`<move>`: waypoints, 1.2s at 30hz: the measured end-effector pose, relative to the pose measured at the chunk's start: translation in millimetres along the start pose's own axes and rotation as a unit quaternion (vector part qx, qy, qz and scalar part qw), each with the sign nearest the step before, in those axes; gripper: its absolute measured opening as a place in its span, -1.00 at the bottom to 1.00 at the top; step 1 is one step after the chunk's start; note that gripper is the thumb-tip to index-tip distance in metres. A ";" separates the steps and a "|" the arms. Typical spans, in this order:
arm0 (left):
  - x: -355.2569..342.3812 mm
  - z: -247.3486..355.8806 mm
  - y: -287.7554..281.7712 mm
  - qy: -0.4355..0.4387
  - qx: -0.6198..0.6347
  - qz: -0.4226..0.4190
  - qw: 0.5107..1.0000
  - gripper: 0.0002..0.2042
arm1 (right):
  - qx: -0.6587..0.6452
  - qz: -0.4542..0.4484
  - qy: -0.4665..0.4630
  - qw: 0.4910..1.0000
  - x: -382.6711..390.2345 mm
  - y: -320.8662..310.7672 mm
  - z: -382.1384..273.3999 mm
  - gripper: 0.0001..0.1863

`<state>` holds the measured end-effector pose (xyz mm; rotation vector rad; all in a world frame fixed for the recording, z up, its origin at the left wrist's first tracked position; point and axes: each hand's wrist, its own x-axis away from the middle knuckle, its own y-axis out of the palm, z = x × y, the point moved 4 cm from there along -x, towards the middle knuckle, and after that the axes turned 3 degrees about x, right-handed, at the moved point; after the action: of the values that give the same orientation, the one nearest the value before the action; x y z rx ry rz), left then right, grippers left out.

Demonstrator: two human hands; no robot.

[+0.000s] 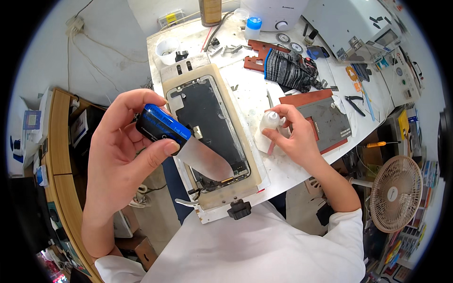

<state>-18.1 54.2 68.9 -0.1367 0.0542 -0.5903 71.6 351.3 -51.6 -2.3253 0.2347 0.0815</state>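
Observation:
Between the thumb and fingers of my left hand (113, 155) is a pry blade with a blue-and-black handle (163, 126) and a thin, rounded metal end (205, 159). Its metal end lies over the lower part of a dark phone screen assembly (205, 108); whether it touches the surface I cannot tell. That assembly is set in a beige clamping fixture (255, 162) with a black knob (239, 209) at its near end. My right hand (299, 137) is closed around a small white squeeze bottle (269, 121), just right of the fixture. The fingers partly hide the bottle.
Right of my right hand lies a grey plate (325, 120) on a red-brown mat. Beyond it are a striped glove (290, 68), black pliers (355, 104) and a blue-capped bottle (253, 29). A round tub (167, 51) stands far left; a fan (395, 194) is beside the table.

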 end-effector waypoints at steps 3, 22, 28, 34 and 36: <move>0.0 1.4 -0.1 -0.012 -0.002 0.000 1.000 -0.45 | -0.033 0.001 0.013 0.999 -3.3 5.5 1.0 -0.52; -1.8 -2.2 0.4 -0.001 0.003 -0.006 1.000 -0.45 | -0.130 0.021 -0.135 0.982 -27.3 -52.9 -84.4 -0.65; 0.1 5.6 2.0 -0.016 0.016 0.002 1.000 -0.48 | -0.091 -0.175 -0.239 0.951 -45.9 -33.6 -155.6 -0.72; 2.1 4.9 0.3 -0.018 0.013 0.008 1.000 -0.48 | -0.116 -0.298 -0.141 0.937 -58.9 -24.7 -160.5 -0.71; 2.3 4.1 0.5 -0.012 0.009 0.010 1.000 -0.48 | -0.123 -0.317 -0.128 0.932 -58.7 -25.6 -162.9 -0.71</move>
<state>-15.5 53.8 72.8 -0.1264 0.0275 -0.5688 16.7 259.6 87.1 -2.4913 -0.6941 0.0917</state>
